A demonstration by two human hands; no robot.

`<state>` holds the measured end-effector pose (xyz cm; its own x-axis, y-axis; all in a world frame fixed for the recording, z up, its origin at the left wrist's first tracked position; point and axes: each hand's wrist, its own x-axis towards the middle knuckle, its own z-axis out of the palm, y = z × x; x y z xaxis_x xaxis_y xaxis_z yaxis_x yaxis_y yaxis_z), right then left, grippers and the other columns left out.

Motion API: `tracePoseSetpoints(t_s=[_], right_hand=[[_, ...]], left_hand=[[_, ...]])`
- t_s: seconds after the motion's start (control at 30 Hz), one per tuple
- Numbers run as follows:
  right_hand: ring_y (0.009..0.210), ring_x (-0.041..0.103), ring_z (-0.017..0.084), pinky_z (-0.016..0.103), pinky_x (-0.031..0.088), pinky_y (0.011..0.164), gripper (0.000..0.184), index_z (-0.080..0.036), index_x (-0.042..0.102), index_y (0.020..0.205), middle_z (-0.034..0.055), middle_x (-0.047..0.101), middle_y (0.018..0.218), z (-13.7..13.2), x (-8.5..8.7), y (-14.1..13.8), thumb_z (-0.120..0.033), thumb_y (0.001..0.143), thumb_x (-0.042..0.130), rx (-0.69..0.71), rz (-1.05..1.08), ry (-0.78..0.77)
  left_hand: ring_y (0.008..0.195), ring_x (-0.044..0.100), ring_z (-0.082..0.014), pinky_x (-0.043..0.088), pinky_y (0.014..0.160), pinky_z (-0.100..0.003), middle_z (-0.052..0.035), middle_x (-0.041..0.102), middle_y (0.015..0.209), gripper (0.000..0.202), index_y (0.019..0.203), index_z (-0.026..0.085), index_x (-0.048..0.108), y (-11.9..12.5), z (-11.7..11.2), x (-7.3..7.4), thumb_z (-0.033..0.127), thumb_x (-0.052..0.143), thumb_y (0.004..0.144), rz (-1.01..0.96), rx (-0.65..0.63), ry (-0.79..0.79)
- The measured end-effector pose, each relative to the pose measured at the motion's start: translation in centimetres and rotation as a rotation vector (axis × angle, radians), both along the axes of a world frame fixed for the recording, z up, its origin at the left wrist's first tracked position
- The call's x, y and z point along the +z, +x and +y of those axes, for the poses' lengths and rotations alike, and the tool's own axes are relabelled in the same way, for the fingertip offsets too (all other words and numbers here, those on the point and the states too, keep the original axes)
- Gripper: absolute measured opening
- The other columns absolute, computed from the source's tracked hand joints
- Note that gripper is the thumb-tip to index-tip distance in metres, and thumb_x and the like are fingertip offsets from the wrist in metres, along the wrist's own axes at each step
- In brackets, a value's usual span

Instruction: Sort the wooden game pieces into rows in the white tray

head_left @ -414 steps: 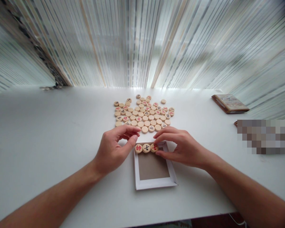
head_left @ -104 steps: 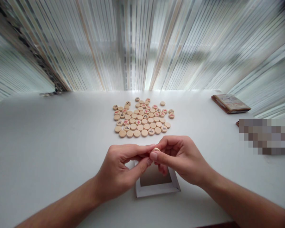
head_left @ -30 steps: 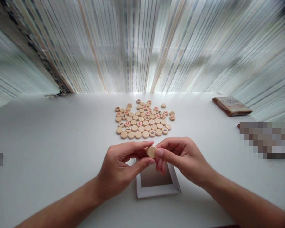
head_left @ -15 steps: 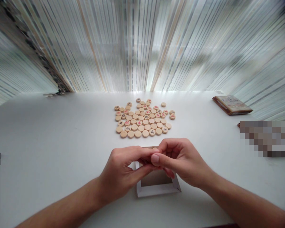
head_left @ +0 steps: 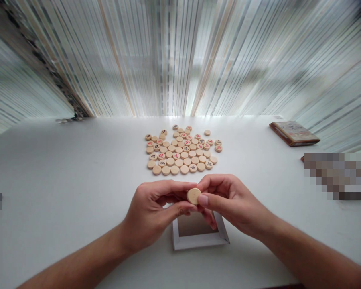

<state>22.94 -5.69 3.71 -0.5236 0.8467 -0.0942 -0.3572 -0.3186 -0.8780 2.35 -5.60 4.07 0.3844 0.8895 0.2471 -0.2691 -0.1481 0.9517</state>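
Note:
A round wooden xiangqi piece [head_left: 193, 196], its visible face plain, is held up between my two hands over an open shallow box [head_left: 198, 241]. My right hand [head_left: 233, 204] pinches the piece's right side, thumb on its face and forefinger at the top edge. The forefinger and thumb of my left hand [head_left: 156, 210] close round its left side; whether more pieces sit behind it is hidden. Beyond the hands lies a close cluster of xiangqi pieces [head_left: 179, 162], some showing red or black characters, others blank. The box's far side is covered by my hands.
All this is on a white table [head_left: 102, 172]. A brown-edged box [head_left: 295, 133] lies at the back right, with a blurred-out item [head_left: 339, 176] nearer to me. Striped curtains [head_left: 144, 56] hang along the table's far edge.
The wooden piece, mostly hidden behind my fingers before, now faces me in plain sight. My left forefinger and thumb have spread slightly apart. The cluster on the table looks the same.

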Motion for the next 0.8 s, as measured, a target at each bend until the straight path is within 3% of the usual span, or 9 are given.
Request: tracePoseSetpoints(t_s=[0.13,0.3,0.47,0.8], right_hand=[[0.049,0.062,0.007,0.015,0.052,0.049,0.029,-0.013,0.073,0.086,0.0006,0.074,0.066,-0.04,0.3,-0.21,-0.019,0.073,0.099,0.001,-0.045,-0.054],[0.043,0.052,0.005,0.012,0.041,0.041,0.04,-0.015,0.067,0.077,-0.0054,0.063,0.055,-0.17,0.48,-0.54,-0.018,0.062,0.104,-0.058,-0.141,-0.072],[0.043,0.047,0.004,0.012,0.035,0.039,0.038,-0.015,0.065,0.073,-0.0051,0.061,0.055,-0.34,0.6,-0.63,-0.024,0.067,0.102,-0.083,-0.18,-0.041],[0.042,0.053,0.008,0.016,0.042,0.042,0.033,-0.014,0.068,0.075,-0.0021,0.063,0.052,-0.42,0.78,-0.38,-0.031,0.076,0.097,-0.057,-0.178,0.007]], left_hand=[[0.071,0.083,-0.0142,0.068,0.069,-0.015,-0.0011,0.087,0.088,0.04,0.109,0.023,0.088,0.07,-0.05,-0.06,-0.005,0.083,0.081,0.035,0.035,0.019],[0.076,0.084,-0.0152,0.067,0.073,-0.013,-0.0033,0.088,0.091,0.044,0.115,0.022,0.086,-0.08,-0.14,-0.43,-0.003,0.086,0.079,0.194,0.105,0.214],[0.077,0.084,-0.0154,0.066,0.073,-0.012,-0.0048,0.088,0.095,0.042,0.115,0.018,0.086,0.0,-0.24,-0.39,-0.003,0.086,0.079,0.248,0.141,0.351],[0.085,0.085,-0.0169,0.067,0.078,-0.014,-0.0065,0.087,0.107,0.044,0.119,0.021,0.085,0.03,-0.41,-0.08,-0.004,0.084,0.082,0.17,0.07,0.286]])
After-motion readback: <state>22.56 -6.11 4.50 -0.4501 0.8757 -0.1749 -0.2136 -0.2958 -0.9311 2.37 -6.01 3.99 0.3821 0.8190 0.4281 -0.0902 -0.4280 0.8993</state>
